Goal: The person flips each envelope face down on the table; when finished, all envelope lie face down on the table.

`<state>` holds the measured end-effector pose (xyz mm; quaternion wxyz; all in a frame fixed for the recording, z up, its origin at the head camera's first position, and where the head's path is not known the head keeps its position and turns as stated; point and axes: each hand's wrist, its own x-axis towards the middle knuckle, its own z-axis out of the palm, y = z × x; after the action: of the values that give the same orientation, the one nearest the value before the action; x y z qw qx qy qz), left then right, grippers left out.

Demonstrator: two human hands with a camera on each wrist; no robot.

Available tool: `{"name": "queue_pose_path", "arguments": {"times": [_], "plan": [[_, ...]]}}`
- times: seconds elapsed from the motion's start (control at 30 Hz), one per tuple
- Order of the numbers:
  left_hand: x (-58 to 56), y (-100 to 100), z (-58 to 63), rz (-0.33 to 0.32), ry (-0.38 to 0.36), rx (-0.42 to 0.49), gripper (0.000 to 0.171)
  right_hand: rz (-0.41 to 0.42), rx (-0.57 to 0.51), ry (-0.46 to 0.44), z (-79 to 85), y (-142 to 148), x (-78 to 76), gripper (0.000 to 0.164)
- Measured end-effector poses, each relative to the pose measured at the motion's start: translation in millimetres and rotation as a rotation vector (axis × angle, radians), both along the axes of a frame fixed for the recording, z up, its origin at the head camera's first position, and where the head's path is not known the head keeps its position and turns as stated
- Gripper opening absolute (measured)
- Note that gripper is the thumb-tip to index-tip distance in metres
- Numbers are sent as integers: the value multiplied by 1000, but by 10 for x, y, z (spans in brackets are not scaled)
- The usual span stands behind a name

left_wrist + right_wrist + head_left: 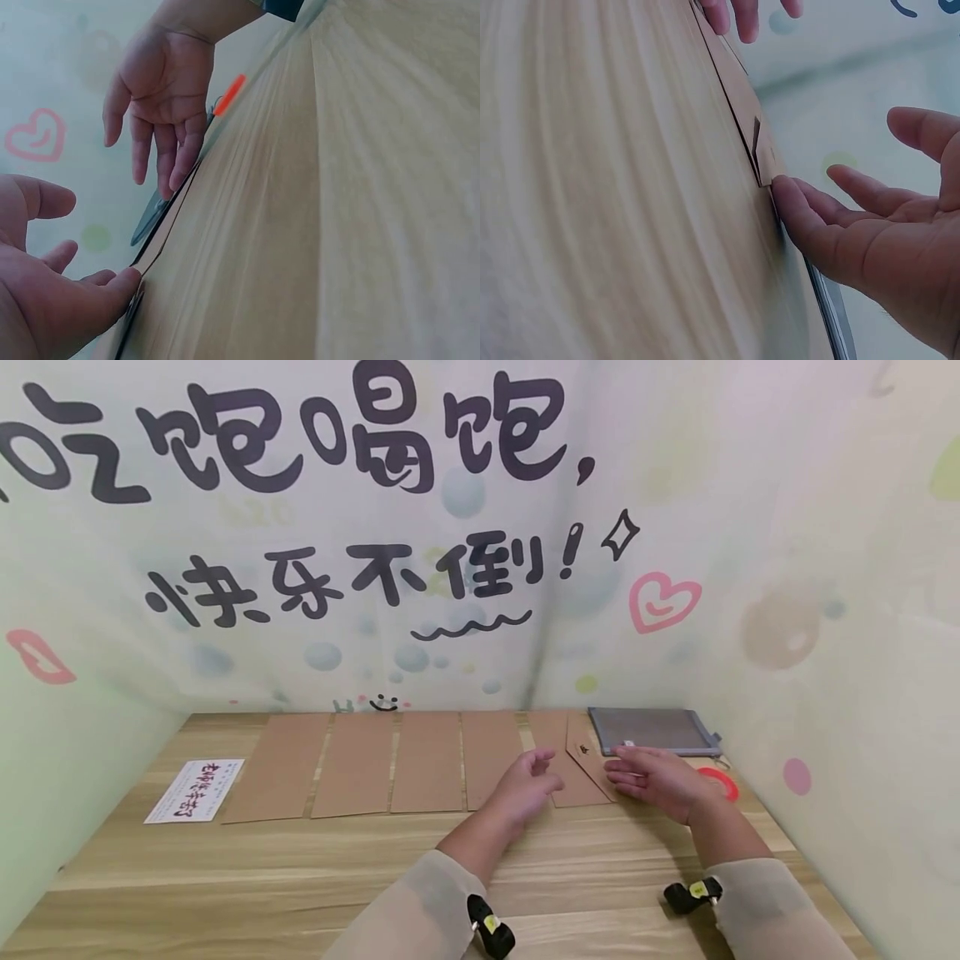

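Several flat brown kraft-paper pieces (356, 764) lie side by side along the back of the wooden table. The rightmost brown paper piece (566, 781) has a slanted, flap-like part (588, 764) on its right, marked with a small dark spot. My left hand (528, 789) is over the left side of this piece, its fingers loosely bent and gripping nothing. At the piece's right edge is my right hand (656, 781), fingers relaxed and palm turned inward. In the right wrist view, its fingertips (784, 191) touch or nearly touch the paper's corner.
A grey zip pouch (652, 731) lies at the back right, behind the right hand. Beside that hand is a red ring-shaped object (720, 782), partly covered. A white card (197, 791) with red writing lies at far left. Printed cloth walls (465, 677) enclose the table.
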<state>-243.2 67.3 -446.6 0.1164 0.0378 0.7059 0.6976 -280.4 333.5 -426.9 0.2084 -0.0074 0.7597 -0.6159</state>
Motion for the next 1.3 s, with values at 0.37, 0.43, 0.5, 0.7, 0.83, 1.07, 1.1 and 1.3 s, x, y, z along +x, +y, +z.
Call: {"name": "queue_pose_path", "arguments": {"times": [0.37, 0.43, 0.5, 0.7, 0.83, 1.07, 1.1, 1.3], "plan": [[8, -26, 31, -18, -25, 3, 59, -27, -52, 5, 33, 10, 28, 71], [11, -25, 35, -19, -21, 1, 59, -27, -64, 12, 45, 16, 36, 72], [15, -24, 39, -21, -12, -8, 58, -11, -63, 28, 56, 15, 42, 72], [24, -25, 47, -34, -5, -33, 57, 1, -45, 55, 84, -52, 38, 64], [23, -21, 41, -51, 4, -29, 55, 3, -37, 63, 116, -113, 55, 62], [22, 1, 22, -81, 26, 6, 50, 20, -54, 78, 161, -224, 110, 63], [25, 1, 25, -84, 29, 4, 50, 24, -61, 77, 167, -241, 117, 64], [27, 8, 30, -106, 37, 24, 50, 37, -86, 77, 214, -326, 161, 66]]}}
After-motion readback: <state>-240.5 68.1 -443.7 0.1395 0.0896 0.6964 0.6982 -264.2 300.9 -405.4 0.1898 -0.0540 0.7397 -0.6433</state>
